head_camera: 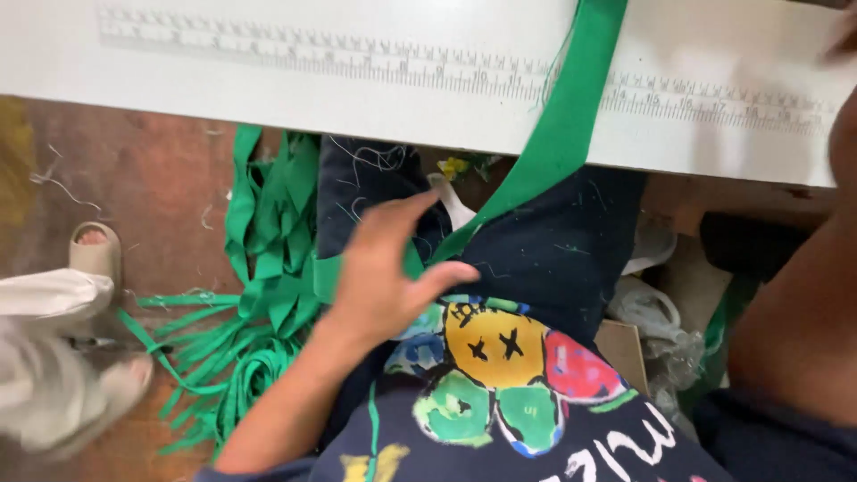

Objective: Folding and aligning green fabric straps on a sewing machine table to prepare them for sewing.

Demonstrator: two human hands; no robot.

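While the left hand (388, 281) hovers open over the green strip (553, 134), the right (blurred) can't be judged.

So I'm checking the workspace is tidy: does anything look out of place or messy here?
Yes. A tangled heap of green fabric strips lies on the floor left of the left hand, with loose threads scattered nearby. One green strip hangs off the white table edge across the lap.
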